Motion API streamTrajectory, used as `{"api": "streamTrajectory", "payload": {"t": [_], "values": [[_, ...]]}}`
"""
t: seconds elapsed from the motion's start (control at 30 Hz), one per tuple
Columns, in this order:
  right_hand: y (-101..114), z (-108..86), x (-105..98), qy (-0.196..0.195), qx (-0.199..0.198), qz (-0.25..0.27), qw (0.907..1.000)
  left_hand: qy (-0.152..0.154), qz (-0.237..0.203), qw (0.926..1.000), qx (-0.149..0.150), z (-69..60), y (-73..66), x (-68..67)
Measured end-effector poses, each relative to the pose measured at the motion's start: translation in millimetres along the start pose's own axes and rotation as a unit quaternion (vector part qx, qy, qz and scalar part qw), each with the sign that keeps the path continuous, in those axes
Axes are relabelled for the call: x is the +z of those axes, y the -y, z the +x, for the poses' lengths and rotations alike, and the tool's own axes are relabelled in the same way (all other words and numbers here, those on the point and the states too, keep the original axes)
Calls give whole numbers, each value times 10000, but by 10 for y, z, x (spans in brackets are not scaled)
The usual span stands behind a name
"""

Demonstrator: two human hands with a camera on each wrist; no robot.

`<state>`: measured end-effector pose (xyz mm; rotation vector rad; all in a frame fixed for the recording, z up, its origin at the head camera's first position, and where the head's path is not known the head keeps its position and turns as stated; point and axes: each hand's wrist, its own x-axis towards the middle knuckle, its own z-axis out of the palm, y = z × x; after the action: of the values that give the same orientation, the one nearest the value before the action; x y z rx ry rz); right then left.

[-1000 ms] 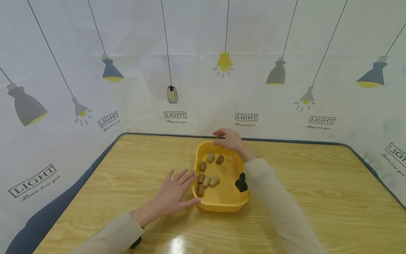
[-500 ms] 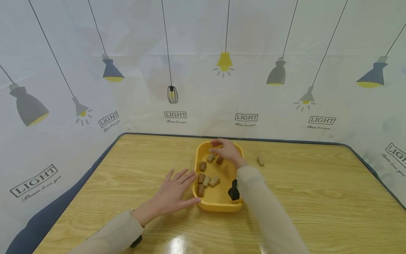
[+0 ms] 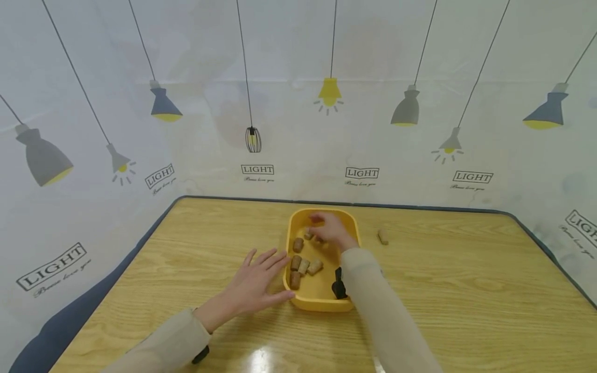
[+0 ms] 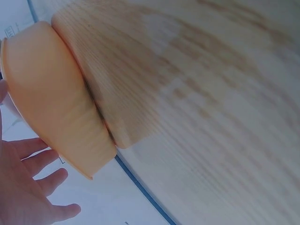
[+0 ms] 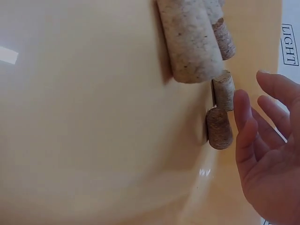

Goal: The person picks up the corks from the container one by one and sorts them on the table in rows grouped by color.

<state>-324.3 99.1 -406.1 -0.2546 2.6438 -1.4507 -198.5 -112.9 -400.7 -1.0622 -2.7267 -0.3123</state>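
Note:
A yellow plastic bin (image 3: 323, 304) holds several wine corks (image 3: 315, 267), light and brown, mostly along its left side. My left hand (image 3: 252, 285) lies with spread fingers against the bin's left rim; the left wrist view has those fingers (image 4: 40, 161) by the bin's outer wall (image 4: 56, 89). Inside the bin's far part is my right hand (image 3: 332, 229), its fingers bent loosely with nothing between them. The right wrist view places a brown cork (image 5: 219, 129) and a light cork (image 5: 224, 90) just beside its fingertips. In the head view that hand partly covers these corks.
One light cork (image 3: 383, 237) lies on the wooden table (image 3: 466, 280), right of the bin. Behind the table's dark edge hangs a backdrop (image 3: 298, 103) printed with lamps. Black straps sit near both wrists.
My right hand has come down and toward me, from above the bin's far rim into the bin. The forearm's shift left uncovers the cork on the table. My left hand stays put.

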Motion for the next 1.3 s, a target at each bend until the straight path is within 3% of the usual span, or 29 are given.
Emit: {"api": "streamTrajectory", "payload": {"t": [0.27,0.43,0.6,0.9,1.0,1.17,1.3], "values": [[-1,-8,55,103,212,-136,9996,44,5,10000,-3,9,3,11],[-8,-12,61,190,79,-756,9969,40,20,10000,3,10,4,13],[-22,-11,71,61,-95,-1624,9867,50,36,10000,6,10,10,15],[-62,-11,99,-128,-46,-2589,9658,172,68,9998,-12,8,1,2],[-50,-14,98,-117,-98,-2664,9637,165,89,9998,-9,7,3,6],[-13,-14,46,69,-64,-2420,9702,100,48,9999,2,3,11,11],[44,16,-68,327,-262,-2312,9720,20,21,10000,21,4,25,14]]}}
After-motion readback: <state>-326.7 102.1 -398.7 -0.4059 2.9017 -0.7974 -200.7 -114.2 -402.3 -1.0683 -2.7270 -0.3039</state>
